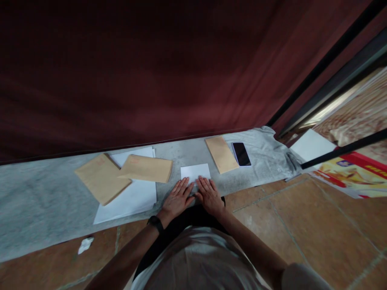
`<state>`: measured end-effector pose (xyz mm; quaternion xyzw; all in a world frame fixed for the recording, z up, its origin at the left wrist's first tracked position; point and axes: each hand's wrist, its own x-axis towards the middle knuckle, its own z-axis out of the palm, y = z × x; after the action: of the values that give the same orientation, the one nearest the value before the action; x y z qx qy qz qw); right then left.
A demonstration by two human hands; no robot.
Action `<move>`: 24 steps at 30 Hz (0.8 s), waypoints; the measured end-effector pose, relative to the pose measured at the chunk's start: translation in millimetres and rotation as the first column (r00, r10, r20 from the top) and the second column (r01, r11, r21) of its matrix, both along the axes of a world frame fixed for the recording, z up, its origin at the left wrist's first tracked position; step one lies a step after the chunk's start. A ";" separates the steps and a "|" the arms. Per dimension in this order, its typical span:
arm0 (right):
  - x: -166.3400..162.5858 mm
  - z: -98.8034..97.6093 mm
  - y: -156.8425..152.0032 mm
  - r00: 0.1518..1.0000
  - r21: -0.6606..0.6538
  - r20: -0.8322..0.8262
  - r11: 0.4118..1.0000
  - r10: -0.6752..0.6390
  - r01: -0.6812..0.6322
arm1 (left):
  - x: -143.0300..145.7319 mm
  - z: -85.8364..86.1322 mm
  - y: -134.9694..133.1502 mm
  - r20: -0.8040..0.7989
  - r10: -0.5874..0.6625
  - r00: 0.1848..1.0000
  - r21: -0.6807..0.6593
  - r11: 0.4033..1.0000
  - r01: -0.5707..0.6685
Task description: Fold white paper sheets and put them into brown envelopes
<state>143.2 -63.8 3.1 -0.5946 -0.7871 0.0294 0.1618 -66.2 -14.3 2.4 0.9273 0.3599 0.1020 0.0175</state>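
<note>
A small folded white sheet [194, 171] lies on the grey cloth [45, 201] in front of me. My left hand [177, 198], with a black watch on its wrist, lies flat with fingers stretched onto the sheet's near left edge. My right hand [208, 194] lies flat beside it, fingers pressing the sheet's near right edge. Both hands are open and hold nothing.
To the left, two brown envelopes [102, 178] [146, 168] rest on a stack of white paper [133, 197]. A third brown envelope [221, 154] and a phone [241, 154] lie to the right. A crumpled scrap [85, 244] sits on the tiled floor. A dark red curtain hangs behind.
</note>
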 end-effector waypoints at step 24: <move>1.6 -4.9 -7.2 0.994 -0.007 -0.048 0.995 -0.103 0.103 | 88.5 4.0 57.8 0.073 -0.106 0.992 -0.193 0.974 0.118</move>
<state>144.8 -70.9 -1.8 -0.6339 -0.7511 0.0369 0.1807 22.3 43.5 6.5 0.9361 0.3147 0.0935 0.1261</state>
